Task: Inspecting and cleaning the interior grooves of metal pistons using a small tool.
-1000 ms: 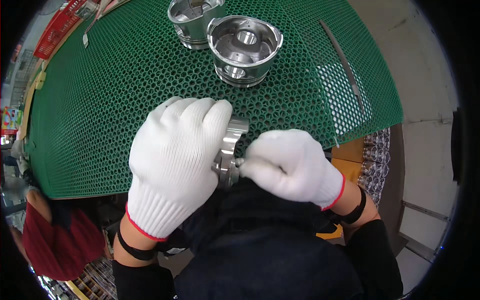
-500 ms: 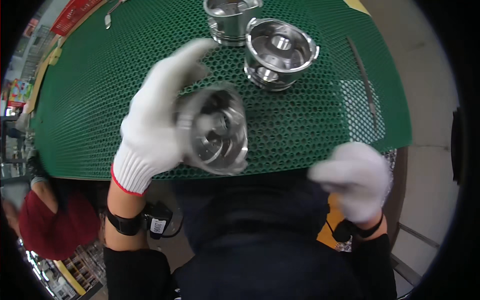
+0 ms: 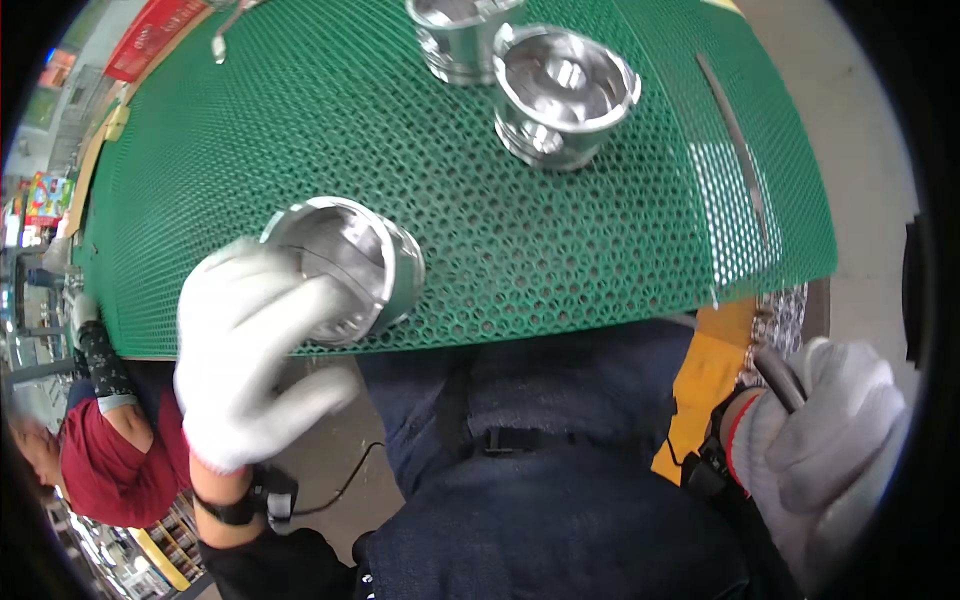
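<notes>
My left hand (image 3: pixel 255 350), in a white knit glove, is at the near edge of the green mat. Its fingers are apart and reach over the near left rim of a shiny metal piston (image 3: pixel 405 275), while the thumb stays off it. That piston stands with its hollow end up, partly hidden by the glove. Out past the mat's right corner, my gloved right hand (image 3: pixel 835 440) is closed around a dark rod-like handle (image 3: pixel 778 375); the rest of that object is hidden.
Two more pistons, one nearer (image 3: pixel 565 100) and one farther (image 3: pixel 465 40), stand on the perforated green mat (image 3: pixel 500 240). A thin dark strip (image 3: pixel 735 140) lies at the right. Red crates (image 3: pixel 150 40) are at the far left. A person in a dark red top (image 3: pixel 115 460) is at lower left.
My left hand has set the piston down on the mat and drawn back left, its fingers loosening. My right hand has moved right and down, and a dark handle now shows in it.
</notes>
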`<control>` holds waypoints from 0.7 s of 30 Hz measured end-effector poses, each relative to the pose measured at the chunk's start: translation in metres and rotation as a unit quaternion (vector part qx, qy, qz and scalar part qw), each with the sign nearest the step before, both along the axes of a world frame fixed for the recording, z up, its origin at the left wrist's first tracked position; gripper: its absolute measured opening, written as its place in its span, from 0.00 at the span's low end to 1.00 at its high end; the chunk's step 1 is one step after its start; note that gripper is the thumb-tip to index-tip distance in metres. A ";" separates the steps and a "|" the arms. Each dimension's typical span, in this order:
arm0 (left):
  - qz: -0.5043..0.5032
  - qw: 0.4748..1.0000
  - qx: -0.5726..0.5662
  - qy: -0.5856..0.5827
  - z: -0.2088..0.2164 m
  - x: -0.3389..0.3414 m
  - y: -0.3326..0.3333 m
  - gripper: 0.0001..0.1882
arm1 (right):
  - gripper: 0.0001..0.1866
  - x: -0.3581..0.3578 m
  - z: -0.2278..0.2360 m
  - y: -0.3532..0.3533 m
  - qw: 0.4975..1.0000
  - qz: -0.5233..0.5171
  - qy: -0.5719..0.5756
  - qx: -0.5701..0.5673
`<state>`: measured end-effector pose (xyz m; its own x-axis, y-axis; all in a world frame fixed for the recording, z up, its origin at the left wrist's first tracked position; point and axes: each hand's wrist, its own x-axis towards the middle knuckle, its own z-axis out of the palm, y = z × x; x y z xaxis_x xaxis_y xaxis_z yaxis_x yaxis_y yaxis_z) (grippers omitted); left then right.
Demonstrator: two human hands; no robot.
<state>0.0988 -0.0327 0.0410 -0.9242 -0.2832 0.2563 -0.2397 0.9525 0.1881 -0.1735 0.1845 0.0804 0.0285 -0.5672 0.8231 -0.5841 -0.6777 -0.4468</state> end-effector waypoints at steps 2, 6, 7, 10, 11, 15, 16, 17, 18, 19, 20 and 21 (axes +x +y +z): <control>-0.054 0.993 -0.083 -0.065 -0.025 -0.008 -0.013 0.28 | 0.13 -0.006 -0.002 -0.004 0.999 -0.029 0.018 0.015; 0.028 0.986 -0.138 0.085 -0.040 0.026 -0.053 0.28 | 0.27 -0.022 -0.064 -0.046 0.955 -0.129 0.142 0.228; 0.079 0.975 -0.199 0.053 -0.035 0.032 -0.071 0.26 | 0.28 -0.023 -0.082 -0.052 0.935 -0.184 0.200 0.230; 0.243 0.926 -0.281 -0.073 -0.036 0.080 -0.139 0.19 | 0.24 -0.018 -0.100 -0.049 0.889 -0.218 0.219 0.337; 0.337 0.884 -0.282 -0.161 -0.036 0.105 -0.157 0.20 | 0.23 -0.019 -0.105 -0.049 0.897 -0.211 0.214 0.325; 0.451 0.881 -0.124 -0.076 -0.041 0.109 -0.156 0.41 | 0.27 -0.021 -0.129 -0.051 0.911 -0.196 0.242 0.271; 0.443 0.895 -0.012 -0.059 -0.030 0.063 -0.133 0.39 | 0.27 -0.022 -0.134 -0.051 0.908 -0.207 0.242 0.273; 0.257 0.960 -0.107 0.009 -0.043 0.046 -0.120 0.36 | 0.27 -0.023 -0.138 -0.049 0.908 -0.212 0.239 0.272; 0.168 0.985 -0.040 -0.004 -0.027 0.007 -0.081 0.33 | 0.27 -0.025 -0.143 -0.049 0.909 -0.212 0.234 0.271; 0.054 0.998 0.007 -0.023 -0.019 -0.021 -0.054 0.30 | 0.27 -0.025 -0.142 -0.048 0.912 -0.204 0.237 0.267; -0.028 0.989 0.135 -0.051 -0.012 -0.043 -0.028 0.28 | 0.27 -0.026 -0.140 -0.050 0.907 -0.208 0.236 0.278; -0.117 0.957 0.256 -0.064 -0.015 -0.055 -0.007 0.28 | 0.27 -0.024 -0.140 -0.057 0.911 -0.198 0.232 0.278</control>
